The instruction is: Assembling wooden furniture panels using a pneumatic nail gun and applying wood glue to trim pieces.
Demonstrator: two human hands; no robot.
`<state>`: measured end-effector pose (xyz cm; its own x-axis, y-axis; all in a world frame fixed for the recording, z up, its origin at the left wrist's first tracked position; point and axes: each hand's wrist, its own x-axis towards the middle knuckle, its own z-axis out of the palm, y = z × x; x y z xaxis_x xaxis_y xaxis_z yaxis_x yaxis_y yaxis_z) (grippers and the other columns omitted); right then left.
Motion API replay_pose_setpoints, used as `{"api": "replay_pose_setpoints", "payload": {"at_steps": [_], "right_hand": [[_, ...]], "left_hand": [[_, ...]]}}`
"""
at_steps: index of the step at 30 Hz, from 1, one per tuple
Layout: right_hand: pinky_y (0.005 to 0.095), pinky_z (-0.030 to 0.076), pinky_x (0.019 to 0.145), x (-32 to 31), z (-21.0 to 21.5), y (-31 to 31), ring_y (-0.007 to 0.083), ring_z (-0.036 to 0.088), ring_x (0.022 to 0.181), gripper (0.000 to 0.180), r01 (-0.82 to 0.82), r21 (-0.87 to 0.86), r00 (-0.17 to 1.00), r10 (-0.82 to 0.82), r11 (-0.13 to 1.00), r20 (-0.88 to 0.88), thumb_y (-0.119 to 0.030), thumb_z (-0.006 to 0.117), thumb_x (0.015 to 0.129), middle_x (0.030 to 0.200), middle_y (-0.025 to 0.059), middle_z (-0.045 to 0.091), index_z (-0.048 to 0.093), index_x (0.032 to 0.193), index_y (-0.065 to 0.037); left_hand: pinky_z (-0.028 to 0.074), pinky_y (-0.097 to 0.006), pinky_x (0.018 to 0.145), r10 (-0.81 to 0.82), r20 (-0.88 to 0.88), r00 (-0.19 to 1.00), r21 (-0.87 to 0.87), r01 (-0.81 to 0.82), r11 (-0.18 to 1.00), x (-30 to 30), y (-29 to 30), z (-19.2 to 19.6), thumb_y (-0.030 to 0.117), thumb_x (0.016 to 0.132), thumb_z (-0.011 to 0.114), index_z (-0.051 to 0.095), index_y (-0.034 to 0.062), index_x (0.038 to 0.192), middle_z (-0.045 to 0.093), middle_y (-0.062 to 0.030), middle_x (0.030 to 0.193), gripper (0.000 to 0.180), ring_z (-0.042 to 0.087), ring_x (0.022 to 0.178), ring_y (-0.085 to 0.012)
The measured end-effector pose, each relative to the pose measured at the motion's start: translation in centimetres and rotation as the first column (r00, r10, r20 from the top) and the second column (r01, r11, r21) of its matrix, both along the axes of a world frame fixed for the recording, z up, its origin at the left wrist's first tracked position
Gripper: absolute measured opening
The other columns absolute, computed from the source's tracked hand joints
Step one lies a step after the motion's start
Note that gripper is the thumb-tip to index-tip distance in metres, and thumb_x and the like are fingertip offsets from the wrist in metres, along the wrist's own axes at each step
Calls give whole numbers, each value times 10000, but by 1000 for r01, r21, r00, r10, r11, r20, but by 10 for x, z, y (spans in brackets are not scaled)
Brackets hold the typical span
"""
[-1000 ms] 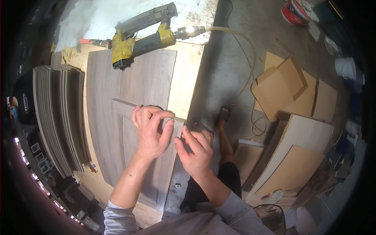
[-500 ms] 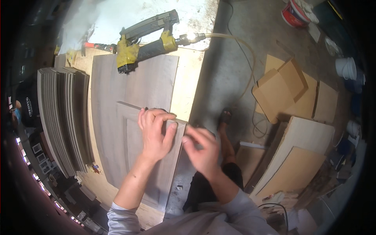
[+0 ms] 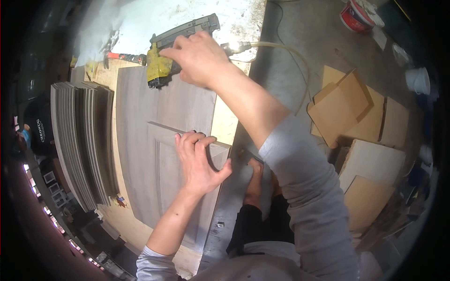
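A grey wood-grain panel door with a raised frame (image 3: 187, 220) lies on top of a flat grey board (image 3: 136, 103). My left hand (image 3: 197, 161) grips its upper right corner, fingers over the far edge and thumb at the right side. Farther up, my right hand (image 3: 201, 58) is closed over the handle of a yellow and black nail gun (image 3: 157, 65), which rests across the board's far end. My palm and fingers hide most of the handle. An air hose (image 3: 281, 46) runs from the gun's fitting off to the right.
Left of the board stands a stack of grey panels (image 3: 70, 140). A red-handled hammer (image 3: 124, 57) lies beyond the board on the wooden bench (image 3: 225, 114). On the floor to the right are an open cardboard box (image 3: 335, 110), leaning boards (image 3: 375, 164), a red bucket (image 3: 355, 18) and a white bucket (image 3: 417, 80).
My right hand has left the door's corner and reached up and forward onto the nail gun. My left hand stays at the corner, its thumb now at the right edge.
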<state>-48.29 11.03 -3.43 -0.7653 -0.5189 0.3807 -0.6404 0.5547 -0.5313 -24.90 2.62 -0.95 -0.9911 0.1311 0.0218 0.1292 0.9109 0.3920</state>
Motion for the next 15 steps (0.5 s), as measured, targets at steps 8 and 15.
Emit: {"api": "replay_pose_setpoints", "payload": {"at_steps": [8, 15], "right_hand": [[364, 470, 864, 96, 10, 39, 241, 649, 917, 321, 279, -598, 959, -186, 751, 214, -146, 758, 826, 998, 50, 682, 724, 1145, -136], [353, 554, 813, 264, 2, 58, 239, 696, 934, 463, 698, -287, 575, -276, 656, 770, -100, 824, 817, 1028, 116, 694, 682, 1255, -48]], "left_hand": [[195, -671, 1156, 16, 12, 1000, -11, -16, 1000, 3, -6, -4, 382, 659, 796, 538, 90, 1193, 462, -152, 1195, 661, 427, 1220, -399], [288, -562, 1113, -74, 17, 997, 92, 72, 993, -13, -33, 0, 324, 907, 678, 674, 118, 1112, 593, -60, 1077, 291, 554, 1102, -282]]}}
